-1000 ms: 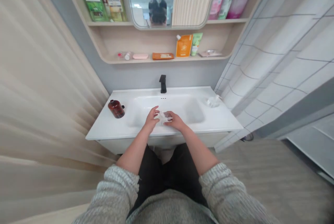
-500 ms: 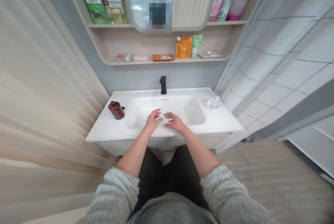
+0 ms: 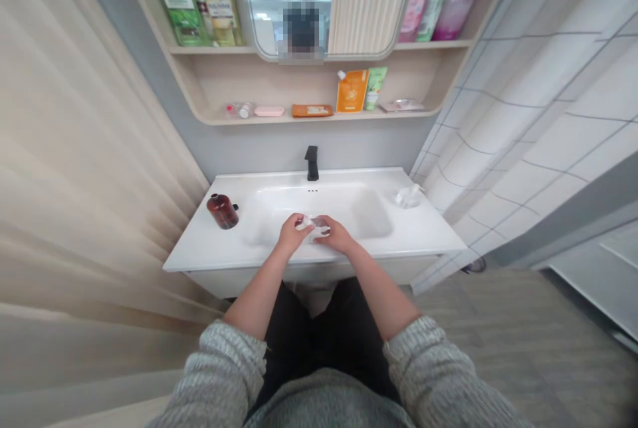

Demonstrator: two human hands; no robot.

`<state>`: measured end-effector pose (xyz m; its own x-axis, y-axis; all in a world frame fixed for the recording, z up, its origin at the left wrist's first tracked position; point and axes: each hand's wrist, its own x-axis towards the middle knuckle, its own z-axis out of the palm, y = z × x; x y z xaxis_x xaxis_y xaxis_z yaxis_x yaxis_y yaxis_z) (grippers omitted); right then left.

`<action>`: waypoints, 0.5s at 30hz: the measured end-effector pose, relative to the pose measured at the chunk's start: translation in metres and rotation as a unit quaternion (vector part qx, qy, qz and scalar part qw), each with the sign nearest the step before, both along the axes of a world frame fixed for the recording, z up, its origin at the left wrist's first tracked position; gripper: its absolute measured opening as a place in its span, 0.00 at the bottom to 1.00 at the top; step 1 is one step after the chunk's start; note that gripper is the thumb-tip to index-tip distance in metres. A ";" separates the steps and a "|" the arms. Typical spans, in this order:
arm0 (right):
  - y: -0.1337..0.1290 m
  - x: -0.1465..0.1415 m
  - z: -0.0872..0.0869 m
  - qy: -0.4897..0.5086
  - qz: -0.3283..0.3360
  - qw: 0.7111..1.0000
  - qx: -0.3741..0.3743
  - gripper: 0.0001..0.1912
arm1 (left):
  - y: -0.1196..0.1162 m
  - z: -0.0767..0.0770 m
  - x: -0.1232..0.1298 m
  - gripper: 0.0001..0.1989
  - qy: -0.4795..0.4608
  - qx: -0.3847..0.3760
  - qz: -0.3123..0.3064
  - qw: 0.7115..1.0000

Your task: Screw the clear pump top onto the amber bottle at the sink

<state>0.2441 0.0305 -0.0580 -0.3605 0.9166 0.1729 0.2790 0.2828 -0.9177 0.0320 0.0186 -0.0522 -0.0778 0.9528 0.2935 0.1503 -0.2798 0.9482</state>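
Above the front rim of the white sink (image 3: 264, 212), both my hands are closed around a small clear container (image 3: 319, 231). My right hand (image 3: 337, 236) grips its see-through body from the right. My left hand (image 3: 292, 234) pinches the whitish top part (image 3: 307, 222) at the container's left end. Fingers cover much of it, so its exact kind is hard to make out. On the counter left of the sink stands an amber bottle (image 3: 222, 211) with an open neck, and a small black piece (image 3: 236, 207) lies beside it.
A black faucet (image 3: 312, 163) rises behind the basin. At the counter's right lies a clear plastic item with a white part (image 3: 409, 196). Overhead, a shelf (image 3: 274, 121) carries an orange pouch (image 3: 351, 91), a green tube (image 3: 375, 88) and small toiletries. A curtain (image 3: 100, 149) hangs at left.
My left fingers have closed in more tightly on the whitish top, the index finger now curled down. My right hand keeps its hold on the container in nearly the same place.
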 end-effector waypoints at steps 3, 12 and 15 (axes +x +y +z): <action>0.000 0.000 -0.001 -0.005 0.003 1.000 0.007 0.39 | -0.001 0.000 0.001 0.19 0.002 0.007 0.006 1.000; -0.001 0.001 0.002 -0.004 0.001 1.000 0.002 0.37 | -0.001 -0.001 -0.005 0.20 -0.070 -0.008 0.025 0.997; 0.000 0.000 0.001 -0.011 -0.011 1.000 0.002 0.37 | -0.003 0.001 -0.006 0.22 -0.115 -0.024 0.028 0.993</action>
